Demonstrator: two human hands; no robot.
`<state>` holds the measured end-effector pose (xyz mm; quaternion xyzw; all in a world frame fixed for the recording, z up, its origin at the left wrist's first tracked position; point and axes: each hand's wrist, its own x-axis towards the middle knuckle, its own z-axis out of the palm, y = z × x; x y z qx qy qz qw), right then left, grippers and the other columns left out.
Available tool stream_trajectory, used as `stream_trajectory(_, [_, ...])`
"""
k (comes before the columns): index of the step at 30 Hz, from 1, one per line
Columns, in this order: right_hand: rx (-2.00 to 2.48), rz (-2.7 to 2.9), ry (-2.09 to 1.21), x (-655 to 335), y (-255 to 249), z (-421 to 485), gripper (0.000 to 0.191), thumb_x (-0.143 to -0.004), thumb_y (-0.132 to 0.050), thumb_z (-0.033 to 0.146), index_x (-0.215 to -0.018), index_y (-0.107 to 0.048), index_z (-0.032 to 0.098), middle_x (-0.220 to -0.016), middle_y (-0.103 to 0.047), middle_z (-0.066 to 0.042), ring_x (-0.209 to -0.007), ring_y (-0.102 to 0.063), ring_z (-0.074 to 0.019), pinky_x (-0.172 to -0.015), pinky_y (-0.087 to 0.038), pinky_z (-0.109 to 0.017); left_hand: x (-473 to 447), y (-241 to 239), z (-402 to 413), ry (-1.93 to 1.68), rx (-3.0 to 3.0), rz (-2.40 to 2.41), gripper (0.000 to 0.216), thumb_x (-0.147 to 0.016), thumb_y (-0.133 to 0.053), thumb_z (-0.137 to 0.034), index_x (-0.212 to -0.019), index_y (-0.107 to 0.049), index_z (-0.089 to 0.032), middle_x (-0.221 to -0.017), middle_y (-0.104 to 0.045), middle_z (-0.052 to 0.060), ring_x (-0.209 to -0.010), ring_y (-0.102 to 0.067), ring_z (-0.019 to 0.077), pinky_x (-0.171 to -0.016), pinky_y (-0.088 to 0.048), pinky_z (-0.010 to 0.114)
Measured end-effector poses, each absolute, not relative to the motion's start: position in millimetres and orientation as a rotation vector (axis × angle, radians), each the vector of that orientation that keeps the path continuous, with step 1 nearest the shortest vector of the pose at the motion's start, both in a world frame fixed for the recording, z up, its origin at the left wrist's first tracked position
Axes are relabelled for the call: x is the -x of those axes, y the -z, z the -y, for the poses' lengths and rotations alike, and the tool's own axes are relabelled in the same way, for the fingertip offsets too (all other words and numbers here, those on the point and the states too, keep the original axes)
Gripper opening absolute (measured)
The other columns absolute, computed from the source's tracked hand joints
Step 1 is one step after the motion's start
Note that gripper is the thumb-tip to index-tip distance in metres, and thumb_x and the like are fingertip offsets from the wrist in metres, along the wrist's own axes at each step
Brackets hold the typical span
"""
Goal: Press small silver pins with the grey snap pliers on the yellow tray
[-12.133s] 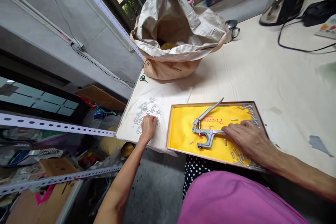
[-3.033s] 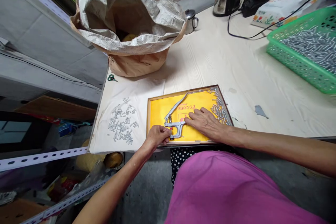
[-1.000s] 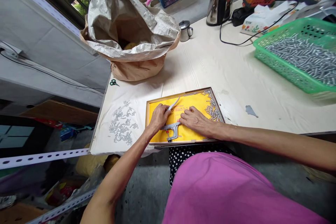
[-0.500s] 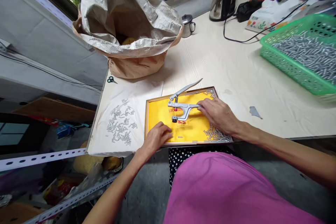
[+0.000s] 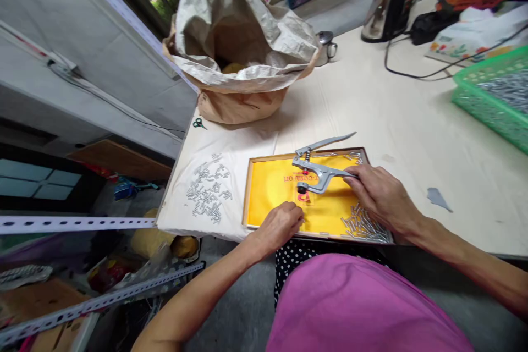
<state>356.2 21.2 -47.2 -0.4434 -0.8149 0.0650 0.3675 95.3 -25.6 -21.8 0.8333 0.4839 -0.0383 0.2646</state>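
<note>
My right hand [image 5: 385, 195] grips the lower handle of grey snap-fastener pliers [image 5: 325, 176]. The pliers' jaws stand apart, and their upper handle points up and away from the hand. They hang over a shallow tray [image 5: 246, 198] lined with yellow material [image 5: 268, 181] that bears red print. Low over the tray's front edge, my left hand [image 5: 282, 225] has its fingers pressed together; anything between them is too small to make out. Small metal pins [image 5: 363, 224] lie heaped in the tray's near right corner, with several more at its far right.
Loose metal pins [image 5: 208, 190] spread over the white cloth left of the tray, near small green scissors [image 5: 199, 123]. A large open sack [image 5: 243, 104] stands behind. At right are a green basket [image 5: 487, 104] of metal pins and a grey scrap [image 5: 439, 198]; a kettle [image 5: 390, 5] stands farther back.
My left hand has moved right along the tray's front edge, and its fingers have drawn together. My right hand still holds the pliers over the tray. The whole view has shifted.
</note>
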Motion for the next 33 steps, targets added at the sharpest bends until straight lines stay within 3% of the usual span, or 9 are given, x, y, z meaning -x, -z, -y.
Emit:
stream_trajectory(5, [1.116, 2.051, -0.098, -361.9, 43.1, -22.2, 0.018, -0.101, -0.043, 0.031, -0.106, -0.056, 0.020, -0.088, -0.066, -0.006, -0.075, -0.060, -0.0205, -0.069, -0.046, -0.034, -118.1, 30.3, 9.0, -0.111, -2.101, -1.329, 0.009, -0.083, -0.060, -0.009, -0.084, -0.066, -0.015, -0.083, -0.067, 0.006, -0.080, -0.064, 0.0174, -0.074, -0.049, 0.027])
stream_trajectory(7, [1.137, 2.019, -0.072, -363.1, 35.5, -22.7, 0.021, -0.101, -0.043, 0.034, -0.107, -0.057, 0.020, -0.090, -0.067, -0.007, -0.076, -0.062, -0.0211, -0.068, -0.047, -0.034, -134.3, 34.1, -1.5, -0.276, -2.051, -1.283, 0.008, -0.085, -0.064, -0.015, -0.091, -0.068, -0.015, -0.085, -0.068, 0.006, -0.079, -0.064, 0.0168, -0.073, -0.050, 0.027])
stream_trajectory(11, [1.188, 1.961, -0.041, -366.1, 18.0, -22.4, 0.026, -0.101, -0.040, 0.041, -0.107, -0.057, 0.022, -0.089, -0.068, -0.008, -0.077, -0.064, -0.0231, -0.066, -0.048, -0.035, -138.0, 32.5, -25.0, -0.437, -2.104, -1.294, 0.026, -0.085, -0.072, -0.033, -0.105, -0.068, -0.017, -0.097, -0.069, 0.009, -0.090, -0.065, 0.0208, -0.081, -0.052, 0.031])
stream_trajectory(14, [1.210, 1.992, -0.067, -369.3, 18.6, -21.5, 0.027, -0.101, -0.038, 0.042, -0.107, -0.055, 0.022, -0.088, -0.067, -0.010, -0.076, -0.064, -0.0261, -0.065, -0.047, -0.038, -86.3, 23.9, -43.3, -0.452, -2.072, -1.729, 0.014, -0.093, -0.059, -0.025, -0.099, -0.070, -0.018, -0.102, -0.068, 0.008, -0.097, -0.064, 0.0203, -0.089, -0.050, 0.031])
stream_trajectory(19, [1.189, 2.042, -0.181, -364.2, 45.8, -21.0, 0.025, -0.101, -0.039, 0.041, -0.106, -0.056, 0.023, -0.087, -0.067, -0.008, -0.074, -0.064, -0.0252, -0.067, -0.048, -0.039, 37.3, 17.5, -60.9, -0.192, -1.872, -2.466, 0.027, -0.097, -0.043, -0.017, -0.098, -0.070, -0.015, -0.103, -0.064, 0.010, -0.100, -0.060, 0.0220, -0.085, -0.045, 0.031])
stream_trajectory(25, [0.990, 2.109, -0.146, -341.6, 54.9, -19.3, 0.018, -0.101, -0.043, 0.032, -0.106, -0.057, 0.022, -0.088, -0.067, -0.004, -0.078, -0.063, -0.0202, -0.075, -0.048, -0.035, 79.5, 30.5, -55.0, 0.000, -1.928, -2.411, 0.024, -0.095, -0.046, -0.018, -0.086, -0.069, -0.017, -0.099, -0.061, 0.008, -0.100, -0.056, 0.0215, -0.082, -0.041, 0.030])
stream_trajectory(33, [0.916, 2.243, -0.002, -330.4, 54.2, -17.0, 0.015, -0.101, -0.046, 0.024, -0.102, -0.059, 0.017, -0.081, -0.065, -0.004, -0.073, -0.058, -0.0185, -0.072, -0.040, -0.034, 79.7, 16.1, -50.7, -0.150, -1.999, -2.290, 0.016, -0.088, -0.050, -0.013, -0.085, -0.065, -0.016, -0.095, -0.065, 0.010, -0.097, -0.059, 0.0230, -0.087, -0.045, 0.034])
